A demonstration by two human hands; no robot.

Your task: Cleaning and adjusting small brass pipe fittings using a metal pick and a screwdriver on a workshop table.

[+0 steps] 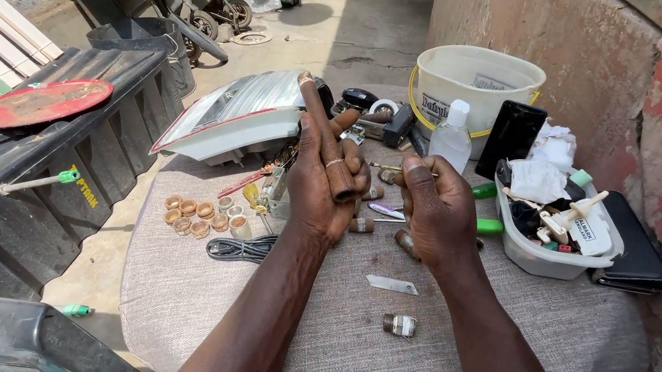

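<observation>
My left hand [323,180] is raised over the grey cloth-covered surface [186,278], fingers wrapped around a brown cylindrical piece [341,181], index finger pointing up. Close on its right, my right hand [436,211] is curled, pinching a thin metal pin [384,166] whose tip points toward the left hand. Below the hands lie a flat metal blade [391,284] and a small threaded metal fitting [399,324]. More brown cylinders [362,225] lie just behind the hands.
Several brass rings [195,216] and a black cable coil [239,247] lie left. A vehicle lamp housing [237,115], a white bucket [476,83], a clear bottle [451,134], a phone [511,139] and a parts-filled plastic tub [547,258] stand behind. Black tank [20,157] at left.
</observation>
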